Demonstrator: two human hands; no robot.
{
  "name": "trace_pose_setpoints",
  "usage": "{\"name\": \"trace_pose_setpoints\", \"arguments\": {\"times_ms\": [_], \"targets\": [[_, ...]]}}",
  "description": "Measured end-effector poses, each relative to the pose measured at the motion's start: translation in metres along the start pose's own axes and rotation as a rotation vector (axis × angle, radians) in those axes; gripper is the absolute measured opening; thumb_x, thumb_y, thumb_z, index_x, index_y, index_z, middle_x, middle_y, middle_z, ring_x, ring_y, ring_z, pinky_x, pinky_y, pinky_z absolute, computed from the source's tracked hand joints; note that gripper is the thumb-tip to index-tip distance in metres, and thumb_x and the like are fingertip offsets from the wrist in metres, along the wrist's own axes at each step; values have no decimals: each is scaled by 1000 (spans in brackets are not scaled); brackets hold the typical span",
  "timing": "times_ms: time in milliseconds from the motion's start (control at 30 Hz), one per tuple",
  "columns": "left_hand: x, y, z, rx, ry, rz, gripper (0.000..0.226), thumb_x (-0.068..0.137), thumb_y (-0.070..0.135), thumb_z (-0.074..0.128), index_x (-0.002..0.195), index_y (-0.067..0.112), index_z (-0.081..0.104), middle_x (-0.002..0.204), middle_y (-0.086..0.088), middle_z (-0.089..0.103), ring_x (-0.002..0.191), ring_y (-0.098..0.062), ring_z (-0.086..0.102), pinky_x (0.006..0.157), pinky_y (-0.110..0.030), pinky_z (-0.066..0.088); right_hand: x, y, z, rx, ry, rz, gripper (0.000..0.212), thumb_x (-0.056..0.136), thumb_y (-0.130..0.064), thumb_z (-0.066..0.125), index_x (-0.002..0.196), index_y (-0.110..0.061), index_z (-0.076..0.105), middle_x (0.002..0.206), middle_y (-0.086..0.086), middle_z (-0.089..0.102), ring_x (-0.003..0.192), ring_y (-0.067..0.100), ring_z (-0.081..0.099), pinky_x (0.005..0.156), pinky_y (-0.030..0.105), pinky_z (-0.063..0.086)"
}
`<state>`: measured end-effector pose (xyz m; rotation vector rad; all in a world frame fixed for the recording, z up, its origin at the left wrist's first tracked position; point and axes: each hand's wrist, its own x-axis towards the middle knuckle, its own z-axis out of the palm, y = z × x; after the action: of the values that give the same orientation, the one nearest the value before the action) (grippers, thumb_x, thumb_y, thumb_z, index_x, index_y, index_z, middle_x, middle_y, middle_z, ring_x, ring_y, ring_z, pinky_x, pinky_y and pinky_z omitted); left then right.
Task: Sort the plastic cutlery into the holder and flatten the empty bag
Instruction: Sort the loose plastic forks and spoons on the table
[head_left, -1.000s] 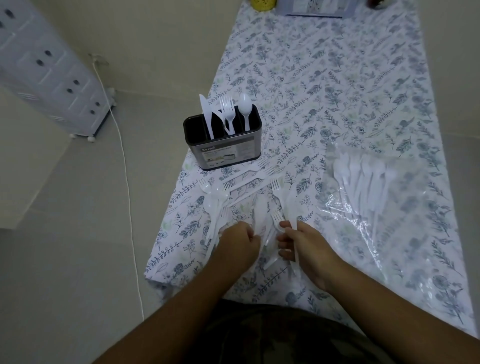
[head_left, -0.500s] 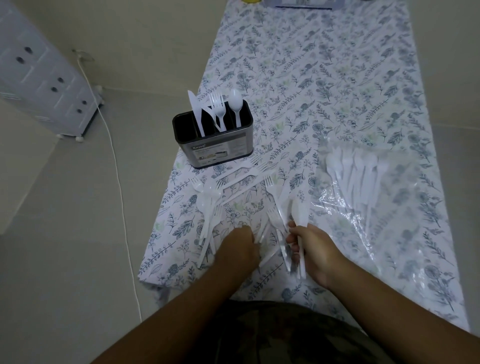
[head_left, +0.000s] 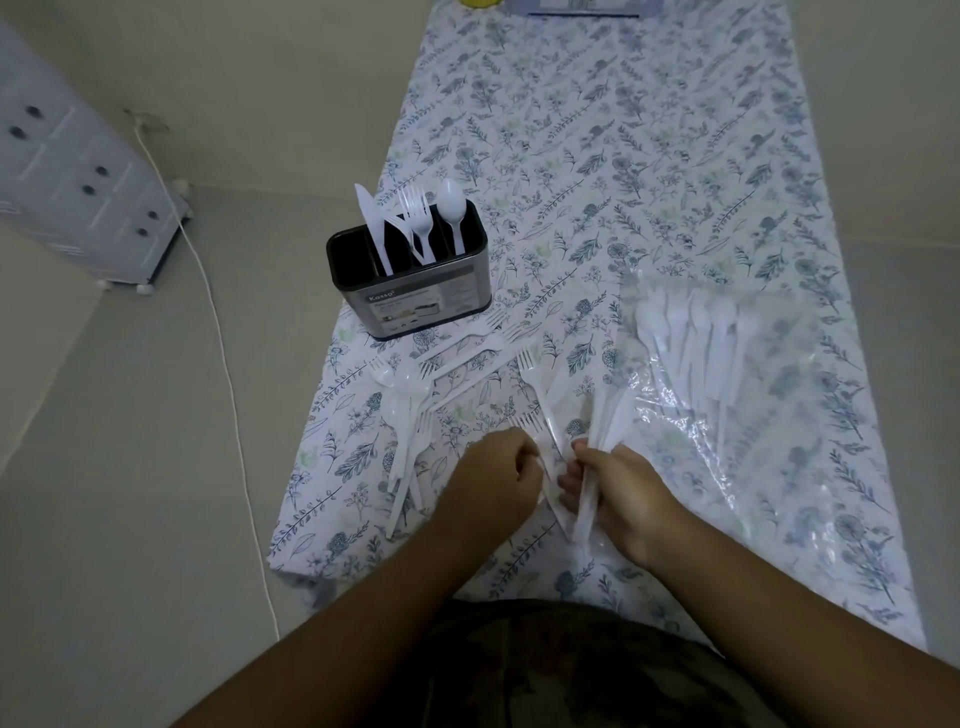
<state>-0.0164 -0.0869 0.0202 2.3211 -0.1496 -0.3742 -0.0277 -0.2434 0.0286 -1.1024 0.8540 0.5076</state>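
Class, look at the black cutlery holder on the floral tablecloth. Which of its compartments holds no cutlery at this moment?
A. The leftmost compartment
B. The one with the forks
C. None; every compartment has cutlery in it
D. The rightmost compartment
A: in the black cutlery holder the leftmost compartment shows only dark interior, while a knife, forks and a spoon stand in the others.

Home room: floral tablecloth (head_left: 649, 171), plastic drawer unit (head_left: 78, 192), tiled floor (head_left: 130, 493)
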Motion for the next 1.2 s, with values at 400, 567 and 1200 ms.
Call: {"name": "trace_pose_setpoints", "arguments": {"times_ms": [400, 567, 1200], "targets": [[3, -42, -4, 124, 78, -235, 11, 92, 20, 65, 84, 17, 58, 75, 4, 58, 68, -11, 56, 59, -23, 45, -2, 0, 0, -193, -20, 6, 18, 100, -19, 56, 114, -12, 67, 83, 8, 59, 66, 19, 54, 57, 32, 47], [-10, -45, -33, -7, 240, -249, 6, 91, 16, 69, 96, 15, 66, 78, 5, 61, 68, -1, 55, 56, -12, 44, 2, -1, 8, -96, -36, 38, 20, 101, -13, 53, 117, -12, 65, 83, 8, 60, 67, 20, 55, 58, 33, 50], [-23, -4, -11, -232, 10, -16, 16, 91, 32, 71, 83, 19, 68, 66, 8, 63, 60, -4, 60, 55, -11, 42, 11, -12, 19, -7, -84, -35, 24, 99, -20, 64, 121, -10, 65, 91, 11, 71, 76, 25, 70, 62, 35, 56]]}}
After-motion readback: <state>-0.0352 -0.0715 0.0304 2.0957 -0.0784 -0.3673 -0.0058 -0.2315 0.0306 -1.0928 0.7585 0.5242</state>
